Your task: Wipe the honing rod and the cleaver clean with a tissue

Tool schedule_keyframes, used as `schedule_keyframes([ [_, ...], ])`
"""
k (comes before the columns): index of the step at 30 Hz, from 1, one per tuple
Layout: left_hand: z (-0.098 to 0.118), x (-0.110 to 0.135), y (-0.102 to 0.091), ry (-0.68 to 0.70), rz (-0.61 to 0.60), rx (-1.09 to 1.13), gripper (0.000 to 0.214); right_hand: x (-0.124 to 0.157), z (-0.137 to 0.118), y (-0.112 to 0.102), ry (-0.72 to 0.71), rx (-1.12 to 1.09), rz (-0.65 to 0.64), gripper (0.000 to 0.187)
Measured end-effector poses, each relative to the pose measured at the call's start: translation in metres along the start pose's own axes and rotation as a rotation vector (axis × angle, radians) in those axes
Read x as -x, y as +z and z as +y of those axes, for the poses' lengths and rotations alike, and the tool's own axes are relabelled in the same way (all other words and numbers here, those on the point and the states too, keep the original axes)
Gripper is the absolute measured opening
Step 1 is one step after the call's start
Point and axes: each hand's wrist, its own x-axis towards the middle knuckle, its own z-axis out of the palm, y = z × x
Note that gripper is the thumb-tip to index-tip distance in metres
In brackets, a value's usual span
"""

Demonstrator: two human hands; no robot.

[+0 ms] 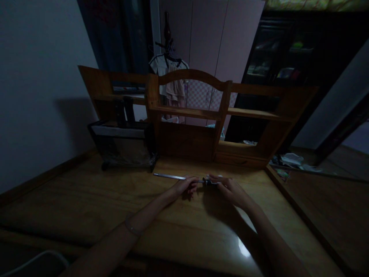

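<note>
A thin silver rod lies nearly level above the wooden desk, its bare end pointing left. My left hand is closed around the rod's middle, with the fingers curled under it. At the rod's right end sits a small dark fitting; its exact kind is too dim to tell. My right hand grips that dark end, fingers over the top and thumb on the near side. Something pale shows beside the right fingers, partly hidden by them.
The wooden desk has a built-in shelf frame along its back. A black-framed box-like object stands at the back left. Behind are hanging clothes and a pale wardrobe. White items lie beyond the right edge.
</note>
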Motion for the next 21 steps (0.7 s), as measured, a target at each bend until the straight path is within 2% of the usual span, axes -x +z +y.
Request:
schedule_keyframes([
  [5,0.003,0.001,0.002,0.012,0.005,0.007,0.039,0.0,0.021,0.002,0.134,0.178,0.058,0.038],
  [8,0.004,0.003,0.002,0.014,0.006,0.01,0.039,0.0,0.026,0.004,0.161,0.192,0.114,0.042],
  [14,0.004,0.002,0.001,0.012,0.007,0.017,0.038,0.0,0.019,0.01,0.117,0.101,0.097,0.042],
  [21,0.001,0.0,-0.001,-0.025,-0.006,0.012,0.04,-0.003,-0.002,0.009,0.022,-0.239,0.139,0.04],
])
